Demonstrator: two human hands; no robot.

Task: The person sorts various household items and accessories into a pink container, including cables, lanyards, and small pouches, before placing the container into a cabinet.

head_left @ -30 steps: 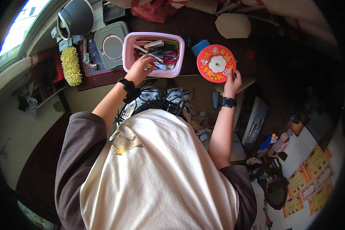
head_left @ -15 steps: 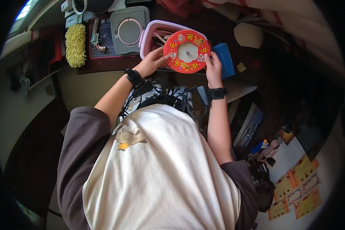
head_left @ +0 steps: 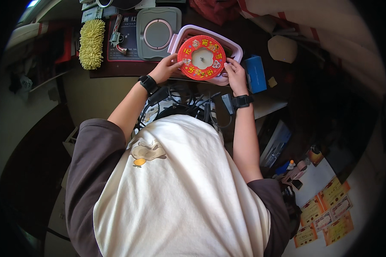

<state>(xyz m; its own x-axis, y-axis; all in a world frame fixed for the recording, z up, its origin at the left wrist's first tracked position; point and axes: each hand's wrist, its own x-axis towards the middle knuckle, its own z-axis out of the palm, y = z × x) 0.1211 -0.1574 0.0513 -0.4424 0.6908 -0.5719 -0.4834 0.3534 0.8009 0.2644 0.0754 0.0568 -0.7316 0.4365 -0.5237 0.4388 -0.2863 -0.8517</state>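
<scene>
A round red disc point(head_left: 201, 58) with a scalloped white centre, a small dark knob and colourful printing is held up between my two hands. My left hand point(head_left: 163, 70) pinches its left rim between thumb and fingers. At the opposite rim, my right hand point(head_left: 236, 76) grips with thumb and forefinger. Directly beneath the disc stands a pink plastic box point(head_left: 238, 46) without a lid; the disc covers most of what lies inside. Both wrists wear black straps.
Left of the box lie a grey lid point(head_left: 143, 50) with a round ring, a toy revolver point(head_left: 116, 37) on a dark mat point(head_left: 131, 55), and a yellow chenille duster point(head_left: 91, 45). A blue carton point(head_left: 256, 74) stands to the right. Dark cables point(head_left: 192, 105) hang before my waist.
The disc has moved slightly left relative to the pink box, showing more of its right side. My right hand has shifted lower on the disc's rim. The view has turned a little.
</scene>
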